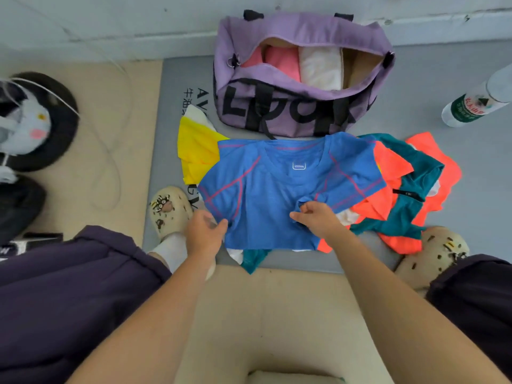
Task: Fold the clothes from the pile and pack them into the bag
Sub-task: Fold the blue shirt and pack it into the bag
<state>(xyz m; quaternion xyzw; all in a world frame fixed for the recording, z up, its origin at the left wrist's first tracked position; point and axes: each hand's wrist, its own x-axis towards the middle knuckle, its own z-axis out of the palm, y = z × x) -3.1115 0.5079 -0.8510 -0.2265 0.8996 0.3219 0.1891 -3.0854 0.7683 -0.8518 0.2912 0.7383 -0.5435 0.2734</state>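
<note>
With the left hand (203,231) and right hand (315,217) each pinching the blue shirt (277,189) just in front of the purple bag (302,76) (already part-packed), I'd pull it taut before folding.

A grey floor mat (432,151) carries a purple fabric duffel bag (299,112) at twelve o'clock, a heap of bright clothes (393,189) centrally, and what looks like a plastic bottle (471,106) at two.

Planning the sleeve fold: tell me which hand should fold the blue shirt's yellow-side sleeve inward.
Left. The left hand already grips the blue shirt at that side's edge, below that sleeve; the right hand pinches fabric nearer the middle.
</note>
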